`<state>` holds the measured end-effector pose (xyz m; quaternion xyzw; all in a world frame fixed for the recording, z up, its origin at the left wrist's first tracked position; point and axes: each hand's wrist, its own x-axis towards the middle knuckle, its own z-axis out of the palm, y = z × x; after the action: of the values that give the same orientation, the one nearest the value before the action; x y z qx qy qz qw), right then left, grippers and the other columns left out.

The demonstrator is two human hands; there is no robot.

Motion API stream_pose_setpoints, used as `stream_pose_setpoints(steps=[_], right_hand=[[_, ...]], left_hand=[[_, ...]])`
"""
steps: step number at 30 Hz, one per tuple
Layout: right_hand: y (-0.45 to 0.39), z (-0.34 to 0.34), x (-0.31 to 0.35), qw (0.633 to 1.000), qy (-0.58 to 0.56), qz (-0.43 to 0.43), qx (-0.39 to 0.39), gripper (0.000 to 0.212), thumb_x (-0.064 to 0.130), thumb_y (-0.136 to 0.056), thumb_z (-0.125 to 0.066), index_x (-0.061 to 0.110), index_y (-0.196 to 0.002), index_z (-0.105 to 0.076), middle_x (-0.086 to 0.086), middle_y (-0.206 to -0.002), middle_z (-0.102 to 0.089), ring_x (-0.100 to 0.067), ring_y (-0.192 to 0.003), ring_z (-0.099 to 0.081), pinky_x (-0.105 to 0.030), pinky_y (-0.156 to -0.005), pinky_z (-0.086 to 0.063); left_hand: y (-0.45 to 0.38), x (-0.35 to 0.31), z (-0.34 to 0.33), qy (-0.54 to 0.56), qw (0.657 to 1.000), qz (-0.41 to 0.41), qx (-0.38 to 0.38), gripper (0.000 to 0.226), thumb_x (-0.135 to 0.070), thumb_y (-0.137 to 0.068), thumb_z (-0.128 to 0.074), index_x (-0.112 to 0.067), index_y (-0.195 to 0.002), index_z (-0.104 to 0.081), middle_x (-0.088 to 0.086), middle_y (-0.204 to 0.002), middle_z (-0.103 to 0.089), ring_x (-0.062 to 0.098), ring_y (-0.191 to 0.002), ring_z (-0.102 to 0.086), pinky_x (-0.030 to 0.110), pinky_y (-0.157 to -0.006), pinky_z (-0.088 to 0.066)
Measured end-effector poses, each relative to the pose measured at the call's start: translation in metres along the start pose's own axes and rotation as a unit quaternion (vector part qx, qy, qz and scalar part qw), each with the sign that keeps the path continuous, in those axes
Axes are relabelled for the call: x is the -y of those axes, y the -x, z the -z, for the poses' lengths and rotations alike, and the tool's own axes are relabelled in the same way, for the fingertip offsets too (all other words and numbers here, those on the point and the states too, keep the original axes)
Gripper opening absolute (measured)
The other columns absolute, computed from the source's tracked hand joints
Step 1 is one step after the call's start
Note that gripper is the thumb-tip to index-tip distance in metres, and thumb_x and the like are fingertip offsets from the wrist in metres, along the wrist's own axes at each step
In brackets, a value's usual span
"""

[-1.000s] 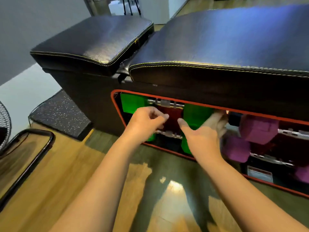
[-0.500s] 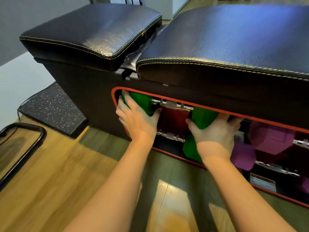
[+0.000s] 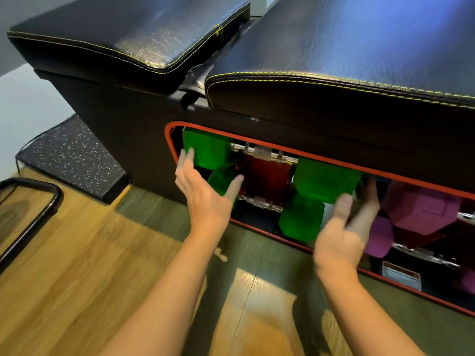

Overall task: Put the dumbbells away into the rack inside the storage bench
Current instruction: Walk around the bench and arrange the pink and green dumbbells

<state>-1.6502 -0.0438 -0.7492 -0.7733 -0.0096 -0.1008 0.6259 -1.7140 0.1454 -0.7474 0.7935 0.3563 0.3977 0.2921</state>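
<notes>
Inside the black storage bench (image 3: 133, 140), two green dumbbells (image 3: 323, 179) sit on the red rack (image 3: 267, 176), purple dumbbells (image 3: 424, 209) to their right. Left hand (image 3: 205, 196) and right hand (image 3: 341, 240) hover near the opening, fingers spread wide, gripping nothing.

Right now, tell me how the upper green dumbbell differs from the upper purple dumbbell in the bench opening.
The upper green dumbbell sits at the opening's left end; the upper purple dumbbell sits to its right. The green one shows both heads and its metal handle; the purple one shows one head, the rest cut off. Both have faceted heads and lie racked.
</notes>
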Motion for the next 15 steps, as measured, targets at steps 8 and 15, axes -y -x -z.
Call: stream_pose_setpoints(steps=[8, 15], right_hand=[[0.002, -0.025, -0.053, 0.91, 0.324, -0.094, 0.24, 0.094, 0.04, -0.075, -0.078, 0.019, -0.147, -0.022, -0.019, -0.146, -0.028, -0.045, -0.128, -0.038, -0.049, -0.105, -0.035], [-0.02, -0.053, -0.072, 0.836, 0.442, -0.02, 0.326, 0.099, 0.061, -0.072, -0.071, 0.03, -0.147, -0.015, -0.02, -0.148, -0.025, -0.046, -0.131, -0.033, -0.054, -0.101, -0.039]], left_hand=[[0.012, 0.073, -0.033, -0.168, 0.969, 0.051, 0.174, 0.099, -0.048, -0.065, -0.082, -0.001, -0.139, -0.035, 0.021, -0.136, -0.039, 0.038, -0.129, -0.034, 0.04, -0.11, -0.027], [-0.012, 0.078, -0.068, -0.334, 0.902, 0.045, 0.27, 0.125, -0.073, -0.055, -0.073, -0.019, -0.152, -0.015, 0.014, -0.155, -0.017, 0.041, -0.13, -0.028, 0.045, -0.103, -0.037]])
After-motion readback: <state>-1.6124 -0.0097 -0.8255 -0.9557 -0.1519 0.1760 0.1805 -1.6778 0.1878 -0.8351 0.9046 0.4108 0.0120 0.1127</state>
